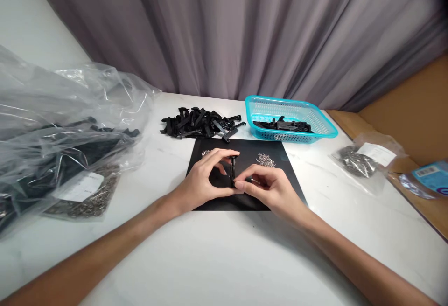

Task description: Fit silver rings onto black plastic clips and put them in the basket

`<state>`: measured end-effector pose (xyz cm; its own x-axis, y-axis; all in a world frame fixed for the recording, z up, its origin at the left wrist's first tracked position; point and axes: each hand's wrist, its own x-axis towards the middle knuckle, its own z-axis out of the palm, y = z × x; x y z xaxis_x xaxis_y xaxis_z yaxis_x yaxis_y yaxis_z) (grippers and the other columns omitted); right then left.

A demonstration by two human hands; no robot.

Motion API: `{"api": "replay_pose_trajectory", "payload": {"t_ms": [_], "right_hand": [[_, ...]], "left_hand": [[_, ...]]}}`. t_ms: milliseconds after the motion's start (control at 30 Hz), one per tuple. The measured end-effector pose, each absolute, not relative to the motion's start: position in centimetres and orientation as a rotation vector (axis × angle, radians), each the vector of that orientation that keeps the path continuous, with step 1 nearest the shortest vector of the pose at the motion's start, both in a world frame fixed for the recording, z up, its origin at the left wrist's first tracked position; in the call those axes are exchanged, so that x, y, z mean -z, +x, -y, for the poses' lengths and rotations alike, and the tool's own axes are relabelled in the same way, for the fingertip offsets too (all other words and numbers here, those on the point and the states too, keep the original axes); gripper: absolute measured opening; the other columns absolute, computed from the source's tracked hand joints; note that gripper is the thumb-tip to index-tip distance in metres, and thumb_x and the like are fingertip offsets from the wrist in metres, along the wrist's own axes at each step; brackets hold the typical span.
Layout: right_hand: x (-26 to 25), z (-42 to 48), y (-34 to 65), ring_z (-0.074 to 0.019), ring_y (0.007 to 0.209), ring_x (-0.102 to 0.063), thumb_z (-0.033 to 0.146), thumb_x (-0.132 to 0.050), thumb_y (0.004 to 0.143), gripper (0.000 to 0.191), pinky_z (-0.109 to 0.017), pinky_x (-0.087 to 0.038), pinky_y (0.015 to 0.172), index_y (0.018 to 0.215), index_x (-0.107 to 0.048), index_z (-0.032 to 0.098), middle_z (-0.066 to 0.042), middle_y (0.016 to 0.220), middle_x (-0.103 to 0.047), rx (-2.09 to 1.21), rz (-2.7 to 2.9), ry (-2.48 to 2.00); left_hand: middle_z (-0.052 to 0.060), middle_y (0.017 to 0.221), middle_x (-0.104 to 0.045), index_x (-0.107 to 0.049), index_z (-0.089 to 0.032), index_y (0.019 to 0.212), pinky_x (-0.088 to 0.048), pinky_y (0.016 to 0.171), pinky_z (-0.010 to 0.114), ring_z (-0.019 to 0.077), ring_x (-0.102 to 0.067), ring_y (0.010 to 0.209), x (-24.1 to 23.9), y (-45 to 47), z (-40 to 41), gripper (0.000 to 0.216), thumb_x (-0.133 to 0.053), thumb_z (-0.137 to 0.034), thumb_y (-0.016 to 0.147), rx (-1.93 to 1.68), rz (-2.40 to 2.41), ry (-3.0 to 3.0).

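Note:
Over a black mat [210, 203], my left hand [205, 175] grips a narrow black plastic part [232, 168] between thumb and fingers, one at each end, so that it stands upright. My right hand [268, 184] is closed in a pinch at the lower end of the same part. Whatever sits between the right fingertips is too small to make out. A pile of small shiny metal pieces [265, 160] lies on the mat beyond my right hand. More small metal pieces [206, 153] show partly behind my left hand.
Beyond the mat lies a heap of black plastic parts [199, 123]. A blue basket [325, 131] with similar parts stands to its right. Large clear bags [80, 96] and a labelled bag of metal pieces [87, 198] take up the left; another small bag [364, 161] lies right.

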<state>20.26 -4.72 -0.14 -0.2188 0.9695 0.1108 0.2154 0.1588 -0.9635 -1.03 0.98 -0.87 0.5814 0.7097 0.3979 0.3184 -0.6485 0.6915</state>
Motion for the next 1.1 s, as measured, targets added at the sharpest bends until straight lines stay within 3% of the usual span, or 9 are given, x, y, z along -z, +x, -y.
{"api": "replay_pose_trajectory", "payload": {"t_ms": [267, 467, 600, 867, 1100], "right_hand": [[0.0, 4.8, 20.5, -0.0131, 0.071, -0.051, 0.039, -0.073, 0.093, 0.018, -0.029, -0.036, 0.061, 0.089, -0.080, 0.023, -0.003, 0.092, -0.071, -1.129, 1.692, -1.103], [0.2, 4.8, 20.2, -0.0112, 0.062, -0.045, 0.042, -0.073, 0.092, 0.022, -0.027, -0.033, 0.056, 0.089, -0.076, 0.021, 0.000, 0.080, -0.067, -1.155, 1.595, -1.172], [0.4, 4.8, 20.1, -0.0113, 0.063, -0.043, 0.042, -0.074, 0.091, 0.022, -0.027, -0.033, 0.056, 0.088, -0.076, 0.020, 0.000, 0.079, -0.065, -1.139, 1.601, -1.168], [-0.1, 4.6, 21.0, -0.0166, 0.081, -0.060, 0.034, -0.072, 0.095, 0.014, -0.030, -0.042, 0.067, 0.092, -0.078, 0.022, -0.003, 0.094, -0.070, -1.119, 1.793, -1.099], [-0.4, 4.2, 21.8, -0.0168, 0.088, -0.063, 0.030, -0.067, 0.099, 0.012, -0.030, -0.045, 0.071, 0.098, -0.077, 0.023, -0.003, 0.099, -0.070, -1.066, 1.975, -1.006]], "left_hand": [[0.004, 0.130, -0.061, -0.055, -0.028, 0.135, -0.056, 0.089, 0.037, 0.0166, -0.063, 0.088, 0.9, -1.0, -0.8, 0.065, -0.085, -0.022, 0.078, -0.925, -0.818, 2.288], [0.004, 0.128, -0.062, -0.055, -0.027, 0.134, -0.055, 0.088, 0.036, 0.0169, -0.063, 0.089, 0.8, -0.8, -0.8, 0.065, -0.086, -0.027, 0.077, -0.940, -0.835, 2.309], [0.004, 0.128, -0.062, -0.054, -0.027, 0.134, -0.054, 0.090, 0.036, 0.0165, -0.063, 0.089, 0.9, -0.8, -0.8, 0.064, -0.085, -0.022, 0.078, -0.944, -0.825, 2.341], [0.004, 0.124, -0.062, -0.055, -0.025, 0.133, -0.054, 0.089, 0.034, 0.0177, -0.062, 0.091, 1.0, -0.8, -0.8, 0.065, -0.083, -0.015, 0.075, -0.940, -0.812, 2.365], [0.005, 0.126, -0.062, -0.054, -0.025, 0.133, -0.056, 0.091, 0.035, 0.0209, -0.061, 0.102, 1.0, -0.8, -0.6, 0.066, -0.082, -0.013, 0.075, -0.905, -0.763, 2.393]]}}
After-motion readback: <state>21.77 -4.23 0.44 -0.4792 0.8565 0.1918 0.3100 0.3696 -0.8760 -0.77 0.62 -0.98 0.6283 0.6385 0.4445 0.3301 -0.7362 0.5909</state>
